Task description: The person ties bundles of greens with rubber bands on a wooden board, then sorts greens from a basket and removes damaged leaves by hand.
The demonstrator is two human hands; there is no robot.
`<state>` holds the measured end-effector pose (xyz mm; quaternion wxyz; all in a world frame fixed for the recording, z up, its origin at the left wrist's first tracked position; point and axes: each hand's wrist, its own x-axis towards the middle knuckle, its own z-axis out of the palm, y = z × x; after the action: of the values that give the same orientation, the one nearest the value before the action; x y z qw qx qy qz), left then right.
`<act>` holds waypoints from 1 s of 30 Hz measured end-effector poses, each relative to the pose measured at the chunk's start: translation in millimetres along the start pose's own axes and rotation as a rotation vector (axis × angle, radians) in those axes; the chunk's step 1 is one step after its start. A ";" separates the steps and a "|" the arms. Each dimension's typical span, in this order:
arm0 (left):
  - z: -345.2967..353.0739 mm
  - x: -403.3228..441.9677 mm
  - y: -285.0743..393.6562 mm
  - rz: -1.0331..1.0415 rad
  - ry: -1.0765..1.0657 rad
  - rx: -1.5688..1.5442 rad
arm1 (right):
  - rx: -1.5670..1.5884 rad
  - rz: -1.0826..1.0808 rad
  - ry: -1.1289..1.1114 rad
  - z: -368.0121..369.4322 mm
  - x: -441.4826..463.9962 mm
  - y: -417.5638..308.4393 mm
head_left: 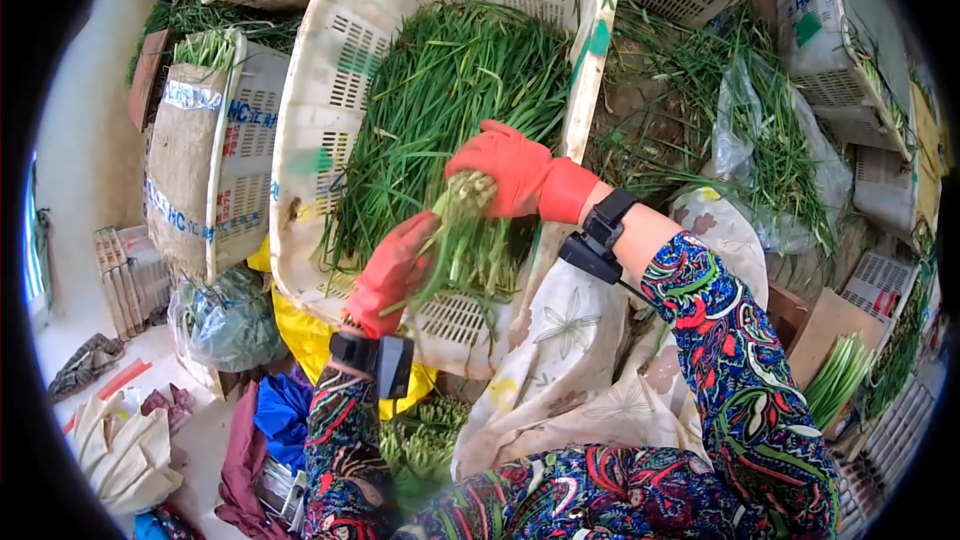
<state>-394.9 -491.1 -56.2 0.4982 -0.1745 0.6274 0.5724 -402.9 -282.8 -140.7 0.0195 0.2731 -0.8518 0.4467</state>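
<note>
My right hand (510, 172), in an orange-red rubber glove, is closed around a bunch of garlic chives (470, 192). The bunch's pale cut ends point up and left, with the stalks hanging down below. Lower left, my left hand (393, 270) wears the same kind of glove. Its fingers press together against the stalks at the bunch's left side, slightly blurred. Both hands are over a large white slotted plastic crate (300, 155), in which a thick heap of garlic chives (465, 75) lies with leaves spread.
A patterned cloth (560, 330) covers my lap at the crate's near edge. More crates stand around, one wrapped in sacking (185, 160) at left. Loose leaves and a clear plastic bag (740, 120) lie at right. A green-filled bag (225, 320) sits at lower left.
</note>
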 end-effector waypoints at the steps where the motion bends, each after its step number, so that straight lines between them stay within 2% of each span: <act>1: 0.6 -9.6 1.0 0.028 0.004 -0.047 | 0.035 -0.009 0.042 -4.0 -0.9 1.2; 4: -20.3 -24.2 -13.2 0.061 0.013 -0.093 | 0.159 0.003 0.195 -29.0 -6.5 -4.0; 6: -47.4 -19.8 -43.5 0.104 0.155 -0.087 | 0.193 0.076 0.295 -54.6 -12.7 -15.0; 8: -92.1 11.3 -99.7 0.061 0.408 0.173 | 0.667 0.102 0.384 -63.1 -17.7 -19.6; 9: -102.8 17.4 -119.9 0.004 0.426 0.418 | 0.896 0.102 0.442 -67.4 -20.2 -22.1; 10: -98.7 21.9 -120.2 0.131 0.318 0.970 | 1.047 0.035 0.439 -74.5 -18.6 -27.9; 12: -87.3 21.4 -130.3 -0.081 0.264 1.474 | 0.917 -0.038 0.501 -89.1 -20.5 -39.0; 14: -58.1 12.9 -75.3 0.129 0.316 1.350 | 0.815 -0.068 0.531 -97.8 -27.6 -45.4; 18: 30.1 -30.4 24.0 0.843 0.148 0.843 | 0.858 -0.073 0.687 -103.1 -26.9 -58.8; 20: 75.0 -47.1 54.9 1.138 0.165 1.114 | 0.869 -0.011 0.742 -109.5 -23.0 -80.7; 22: 114.9 -42.3 73.5 1.183 0.295 1.294 | 1.068 -0.065 0.668 -119.4 -15.5 -104.3; 23: 124.4 -20.5 73.9 1.364 0.061 0.892 | 0.685 -0.073 0.721 -122.8 -10.0 -108.7; 24: 134.0 1.4 74.2 1.505 -0.224 0.529 | 0.859 0.006 0.871 -127.5 -4.3 -124.0; 26: 150.2 -15.6 85.5 1.513 -0.059 0.520 | 0.849 -0.033 0.789 -153.2 3.3 -144.5; 28: 151.2 -33.5 90.1 1.331 -0.060 0.523 | 0.920 -0.083 0.823 -158.8 7.6 -166.3; 30: 153.6 -39.3 98.4 1.554 0.022 0.717 | 0.864 -0.134 0.866 -163.5 4.3 -176.5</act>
<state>-389.8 -340.0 53.1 -0.0167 0.4680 0.7168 0.5166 -355.8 -238.3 91.1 0.2791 0.1030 -0.4895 0.8197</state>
